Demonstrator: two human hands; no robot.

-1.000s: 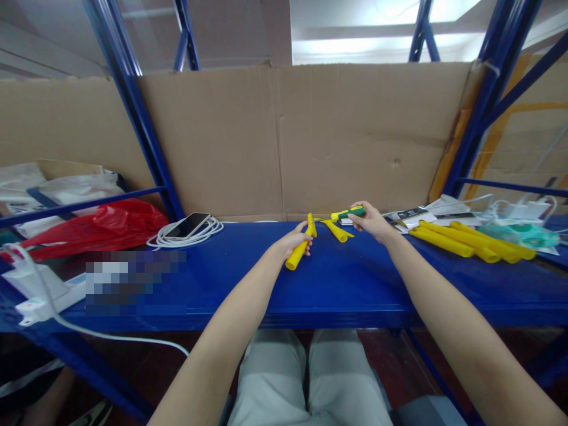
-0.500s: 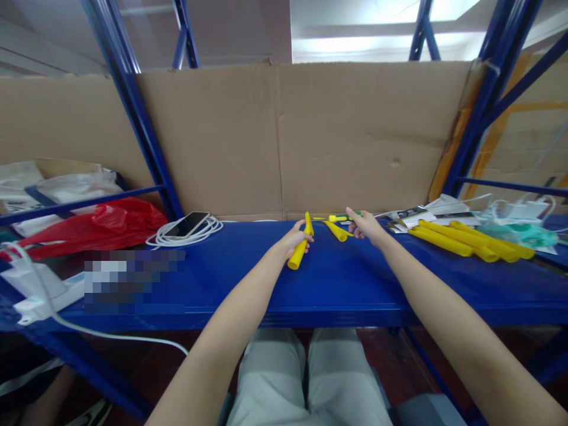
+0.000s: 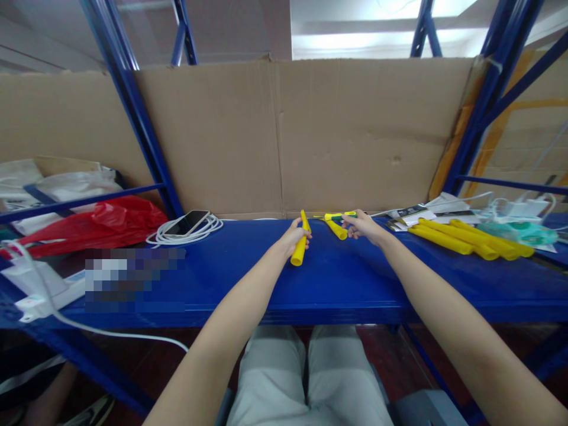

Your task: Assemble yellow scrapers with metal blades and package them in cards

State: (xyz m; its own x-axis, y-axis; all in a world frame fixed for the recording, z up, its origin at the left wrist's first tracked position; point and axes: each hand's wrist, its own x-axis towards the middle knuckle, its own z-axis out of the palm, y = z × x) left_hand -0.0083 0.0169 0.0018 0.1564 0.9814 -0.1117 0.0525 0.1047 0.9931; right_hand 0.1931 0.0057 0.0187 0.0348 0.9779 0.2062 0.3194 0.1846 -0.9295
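My left hand (image 3: 297, 235) is closed around a yellow tapered tube (image 3: 298, 255), its wide round end toward me and its narrow end pointing at the cardboard. My right hand (image 3: 358, 226) has its fingers curled at the handle of a yellow and green screwdriver (image 3: 333, 216), whose thin tip points left toward the tube. Some of the fingers are hidden, and the tip is too small to make out clearly. Just below the screwdriver, a second yellow tube (image 3: 339, 232) lies on the blue shelf with its wide end facing me.
Several yellow tubes (image 3: 461, 239) lie at the right beside papers (image 3: 410, 216) and a green plastic bag (image 3: 517, 232). At the left are a phone (image 3: 190, 222), a coiled white cable (image 3: 217, 224), a red bag (image 3: 124, 222) and a power strip (image 3: 33, 307). A cardboard panel (image 3: 213, 142) stands behind.
The screwdriver handle has turned, and my right thumb no longer lies on top of it. The tube in my left hand has shifted slightly and stands straighter.
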